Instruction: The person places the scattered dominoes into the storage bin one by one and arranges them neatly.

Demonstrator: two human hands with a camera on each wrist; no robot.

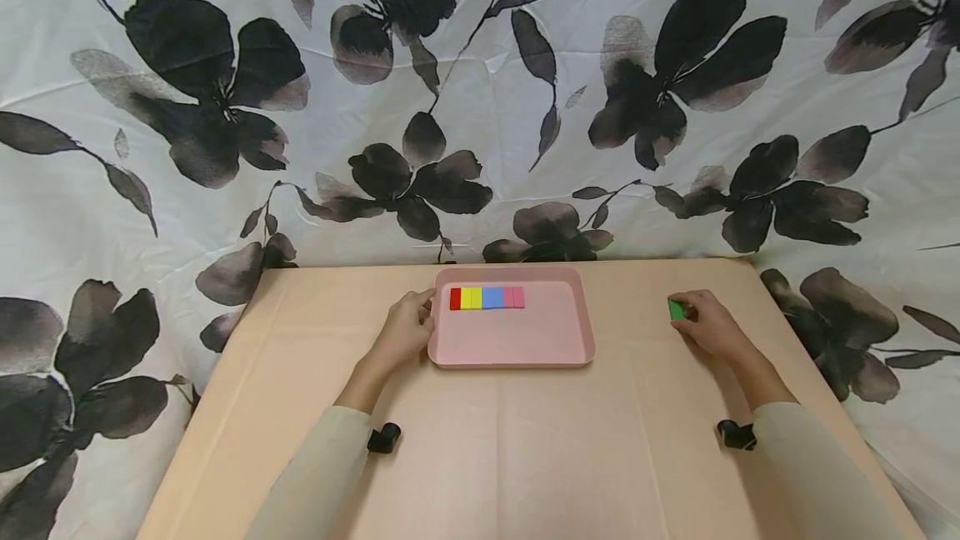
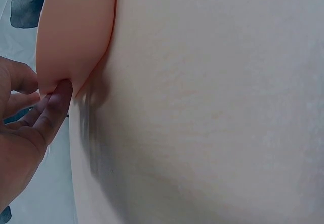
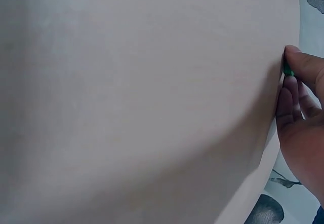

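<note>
Two hands on the beige table (image 1: pixel 525 457) here. The left hand (image 1: pixel 405 330) sits at the left rim of a shallow pink plastic tray (image 1: pixel 517 340), fingers curled onto the edge; in the left wrist view a fingertip (image 2: pixel 59 95) presses right up against the tray's rounded corner, so it's got a light hold on the rim. Inside the tray, along its far side, there's a row of small flat coloured blocks (image 1: pixel 487 297) touching each other: red, yellow, blue, then pink.

The right hand (image 1: pixel 708 325) is well off to the right of the tray, resting on the table and pinching a small green block (image 1: pixel 677 310) between its fingertips; the right wrist view just shows a sliver of green under the fingers (image 3: pixel 291 89).

Behind the table hangs a white cloth with dark flower prints (image 1: pixel 480 90).
</note>
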